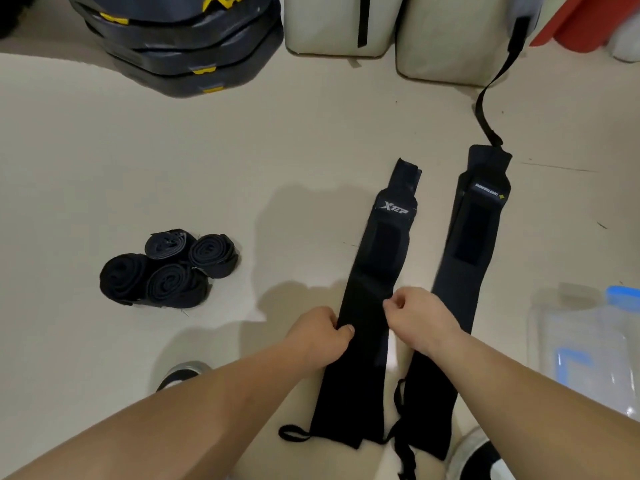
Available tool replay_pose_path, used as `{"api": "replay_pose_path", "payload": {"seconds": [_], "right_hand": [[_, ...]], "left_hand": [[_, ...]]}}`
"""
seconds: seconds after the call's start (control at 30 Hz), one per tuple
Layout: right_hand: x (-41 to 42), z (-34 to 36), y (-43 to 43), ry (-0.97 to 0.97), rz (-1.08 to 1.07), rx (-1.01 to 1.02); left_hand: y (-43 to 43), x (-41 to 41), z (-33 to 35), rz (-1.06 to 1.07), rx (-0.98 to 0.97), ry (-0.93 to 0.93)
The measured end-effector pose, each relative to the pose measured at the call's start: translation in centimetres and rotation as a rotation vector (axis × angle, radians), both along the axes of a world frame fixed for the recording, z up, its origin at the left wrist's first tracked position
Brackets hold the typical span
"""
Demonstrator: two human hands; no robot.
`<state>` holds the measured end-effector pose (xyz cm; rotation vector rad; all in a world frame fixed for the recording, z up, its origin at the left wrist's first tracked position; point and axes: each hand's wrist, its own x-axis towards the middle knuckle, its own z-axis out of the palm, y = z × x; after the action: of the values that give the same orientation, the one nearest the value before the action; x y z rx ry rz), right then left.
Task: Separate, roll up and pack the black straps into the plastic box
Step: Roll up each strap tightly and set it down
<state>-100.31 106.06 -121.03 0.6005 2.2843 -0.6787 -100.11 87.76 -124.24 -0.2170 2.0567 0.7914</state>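
Observation:
Two long black straps lie flat side by side on the beige floor. My left hand (320,336) pinches the left edge of the left strap (375,271), which bears a white logo. My right hand (420,318) pinches that same strap's right edge, fingers curled. The right strap (471,244) lies apart, with a thin tail running up to the cushions. Several rolled black straps (166,268) sit in a cluster at the left. The clear plastic box (585,344) with blue clips stands at the right edge.
Stacked dark cases with yellow marks (187,46) stand at the back left. Two cream cushions (346,26) line the back, and a red object (585,19) fills the top right corner. My shoes (183,374) show near the bottom.

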Motion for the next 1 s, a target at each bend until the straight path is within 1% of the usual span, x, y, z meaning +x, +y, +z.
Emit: {"api": "replay_pose_path", "payload": {"seconds": [0.03,0.07,0.1,0.17,0.23,0.3,0.33,0.43,0.57,0.7,0.8,0.87,0.93,1.0], "right_hand": [[-0.4,-0.1,0.0,0.127,0.027,0.051],[-0.9,-0.1,-0.1,0.214,0.045,0.071],[-1.5,-0.1,-0.1,0.258,0.084,0.079],[-2.5,-0.2,-0.2,0.291,0.196,0.119],[-2.9,-0.2,-0.4,0.355,0.266,0.185],[-2.7,-0.5,-0.7,0.414,0.306,0.235],[-2.4,-0.7,-0.8,0.412,0.331,0.236],[-1.8,-1.3,-0.9,0.335,0.385,0.188],[-2.8,-1.2,-0.7,0.158,0.307,0.115],[-3.5,-1.7,-0.3,-0.019,0.291,0.052],[-3.3,-2.3,-0.6,-0.069,0.301,0.014],[-3.2,-2.4,-0.6,-0.086,0.305,0.020],[-3.5,-2.2,-0.6,-0.092,0.307,0.021],[-3.6,-2.2,-0.5,-0.088,0.286,-0.006]], "left_hand": [[-0.2,0.0,-0.1,-0.021,-0.010,0.021],[-0.4,0.0,-0.2,-0.035,-0.016,0.046],[-0.5,-0.1,-0.4,-0.039,-0.019,0.078],[-0.5,-0.3,-0.5,-0.001,0.000,0.153],[-0.1,-0.7,-0.5,0.107,0.073,0.212],[0.5,-1.4,0.0,0.225,0.182,0.196],[0.8,-1.9,0.2,0.273,0.239,0.178],[1.9,-3.9,0.1,0.340,0.317,0.148],[2.7,-5.9,0.0,0.394,0.381,0.065],[3.0,-5.0,0.2,0.341,0.356,-0.052],[2.9,-3.5,-0.2,0.230,0.292,-0.098],[3.0,-2.6,-0.5,0.203,0.260,-0.109],[3.1,-1.4,-0.2,0.222,0.287,-0.167],[3.2,0.4,0.2,0.195,0.311,-0.256]]}}
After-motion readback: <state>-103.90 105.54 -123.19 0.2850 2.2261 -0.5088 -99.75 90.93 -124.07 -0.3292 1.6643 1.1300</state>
